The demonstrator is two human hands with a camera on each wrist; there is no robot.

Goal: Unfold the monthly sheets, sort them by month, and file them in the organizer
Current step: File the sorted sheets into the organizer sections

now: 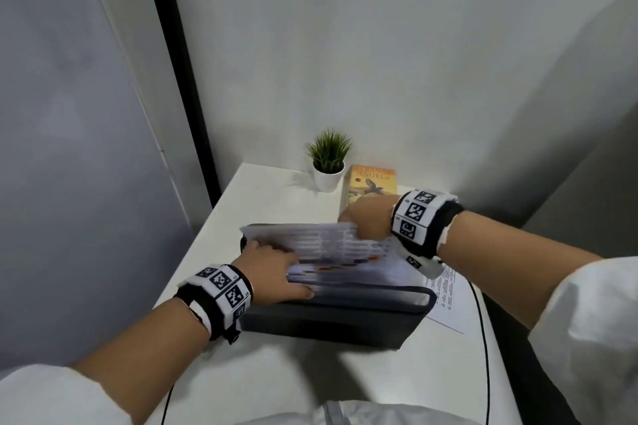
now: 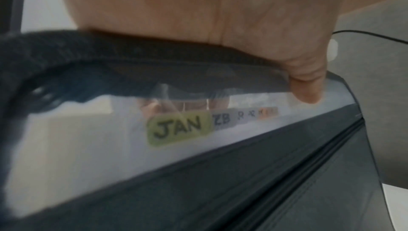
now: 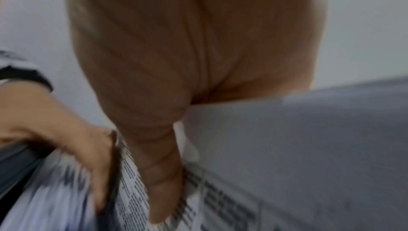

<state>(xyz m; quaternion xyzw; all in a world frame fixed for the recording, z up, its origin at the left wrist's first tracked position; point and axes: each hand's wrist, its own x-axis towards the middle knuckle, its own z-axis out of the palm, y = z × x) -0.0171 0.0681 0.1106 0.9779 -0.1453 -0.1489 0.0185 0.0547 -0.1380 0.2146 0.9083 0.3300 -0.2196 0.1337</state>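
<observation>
A dark grey accordion organizer stands on the white table, its dividers fanned apart. Coloured month tabs run across them; the left wrist view reads a green JAN tab first. My left hand grips the front dividers at the left, fingers hooked into a pocket and thumb on the front edge. My right hand pinches a printed sheet at its top right corner, over the back pockets. Its thumb lies on the print; its other fingers are hidden.
Another printed sheet lies flat on the table under my right wrist. A small potted plant and a book stand at the back against the wall. A black cable runs along the table's right edge.
</observation>
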